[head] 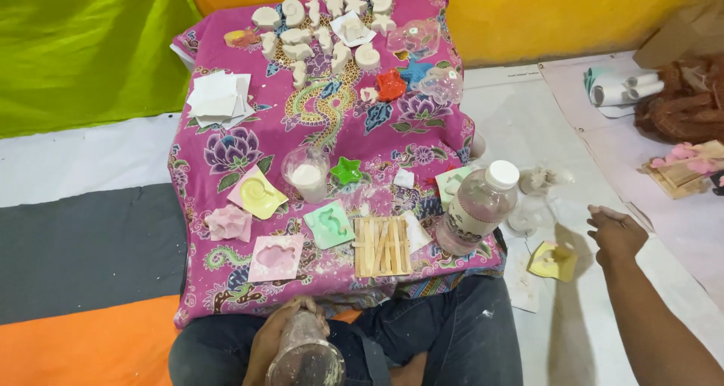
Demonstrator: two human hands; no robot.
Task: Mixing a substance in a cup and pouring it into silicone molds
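On the pink cloth (pixel 226 152), a cup (pixel 307 173) holds white powder; left fingers (pixel 280 327) grip a jar (pixel 305 352), right fingers (pixel 612 221) loose.

clear plastic cup (pixel 305 352), powder-smeared, upright in lap; yellow mould (pixel 553 261) on floor

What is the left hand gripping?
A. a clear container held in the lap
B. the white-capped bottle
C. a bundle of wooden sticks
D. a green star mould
A: the left hand wraps the clear container in the lap, while the bottle, star mould and sticks sit untouched on the cloth; the right hand is empty.
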